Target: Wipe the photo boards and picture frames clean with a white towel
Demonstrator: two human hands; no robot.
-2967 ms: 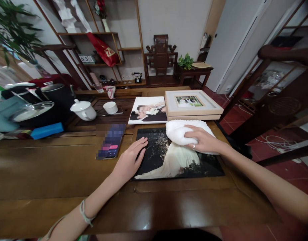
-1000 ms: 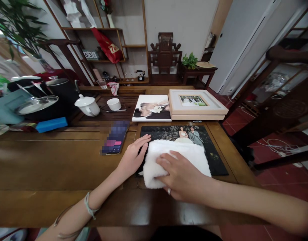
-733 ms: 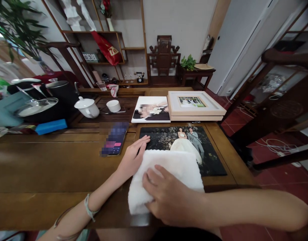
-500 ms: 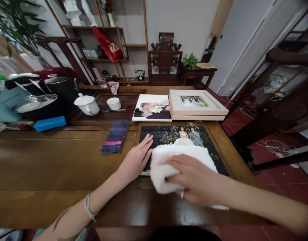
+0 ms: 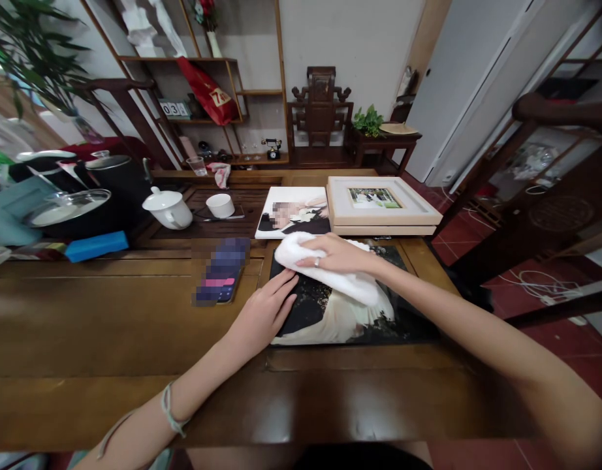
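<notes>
From here I see a white cloth (image 5: 352,282) lying on a dark picture (image 5: 305,316), which is flat on the wooden table (image 5: 134,326). The cloth hides much of the picture's top, so I can't tell what is printed there. Below it, a long pale skirt shows. The right hand (image 5: 336,253) holds the cloth, with its fingers bent over the folded left end; its palm is hidden. The right arm covers part of the picture too.

The left hand (image 5: 270,308) holds nothing. Its fingers lie stretched out over the picture's left edge, near the cloth; I can't tell if they touch it.

A phone (image 5: 227,269) lies to the left, its screen partly blurred into squares. Behind the dark picture are a white picture (image 5: 301,225), also partly blurred, and a pale wooden frame (image 5: 379,215). Farther left, dark pots (image 5: 70,219) crowd together, partly hiding each other. At the far right, a big chair (image 5: 555,196) is cut off.
</notes>
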